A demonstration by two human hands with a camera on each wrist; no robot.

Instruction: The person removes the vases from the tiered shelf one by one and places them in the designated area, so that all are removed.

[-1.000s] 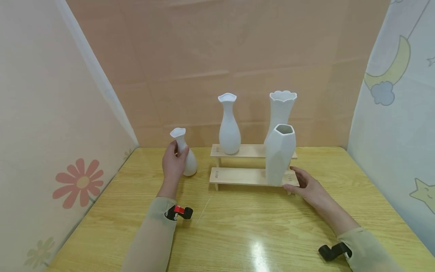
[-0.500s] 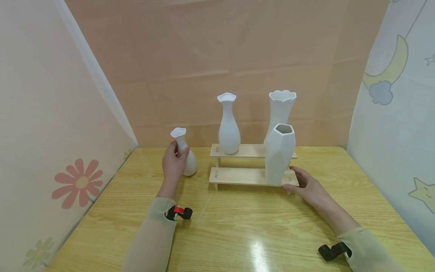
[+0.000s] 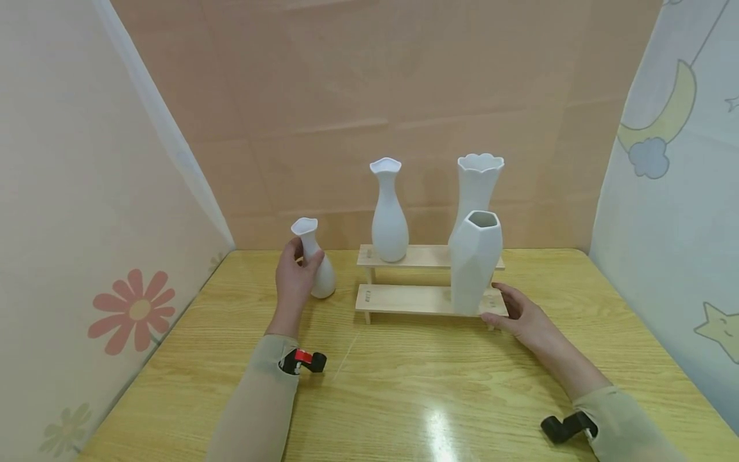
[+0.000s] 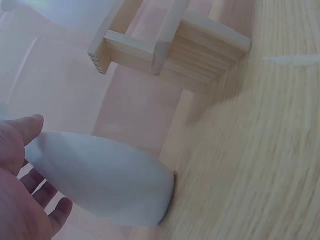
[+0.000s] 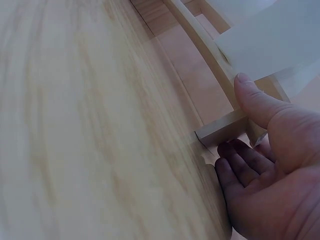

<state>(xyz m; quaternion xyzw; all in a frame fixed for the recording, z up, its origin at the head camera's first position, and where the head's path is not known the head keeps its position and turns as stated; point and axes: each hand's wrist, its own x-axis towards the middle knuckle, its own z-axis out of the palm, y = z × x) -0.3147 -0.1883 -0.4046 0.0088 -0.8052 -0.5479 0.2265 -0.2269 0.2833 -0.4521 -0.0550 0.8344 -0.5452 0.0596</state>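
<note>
In the head view my left hand (image 3: pixel 296 276) holds a white vase (image 3: pixel 323 276) by its narrow neck, thumb on the near side. The vase leans a little, with its base right at the tabletop in the left wrist view. My right hand (image 3: pixel 522 317) grips the right end of a two-tier wooden stand (image 3: pixel 410 298), thumb at the front edge of the lower shelf. In the right wrist view the other fingers (image 5: pixel 245 162) curl under and behind that end. A faceted white vase (image 3: pixel 475 263) stands on the lower shelf close to this hand.
The upper shelf carries a slender white vase (image 3: pixel 390 224) on its left and a scalloped-rim vase (image 3: pixel 478 183) on its right, partly hidden by the faceted one. The wooden table (image 3: pixel 381 385) runs back to an orange cloth (image 3: pixel 369 122), with patterned cloths at both sides.
The mouth of the vase in my left hand has shifted very slightly right. My right hand and the stand stay as they were.
</note>
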